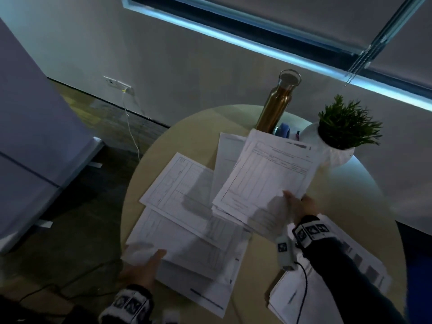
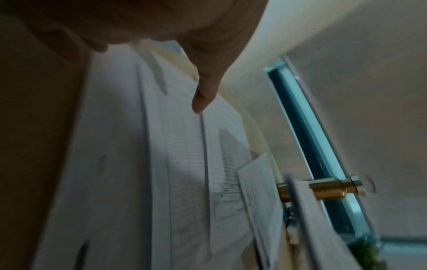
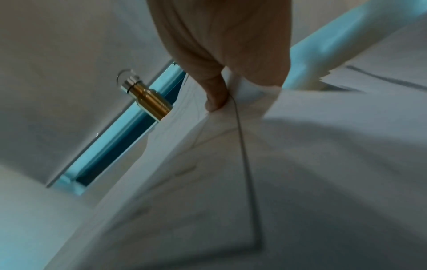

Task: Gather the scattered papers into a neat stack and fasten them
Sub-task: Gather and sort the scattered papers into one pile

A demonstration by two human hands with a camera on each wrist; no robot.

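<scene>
A bundle of papers (image 1: 264, 181) was held pinched in the right hand (image 1: 301, 206) above the counter (image 1: 163, 141). Loose sheets (image 1: 187, 230) nearer the left hand (image 1: 140, 270), thumb on top, were ungathered; fastening was judged undone.

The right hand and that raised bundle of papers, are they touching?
Touching. In the right wrist view the right hand pinches the raised bundle of papers, thumb on top; the head view agrees.
</scene>
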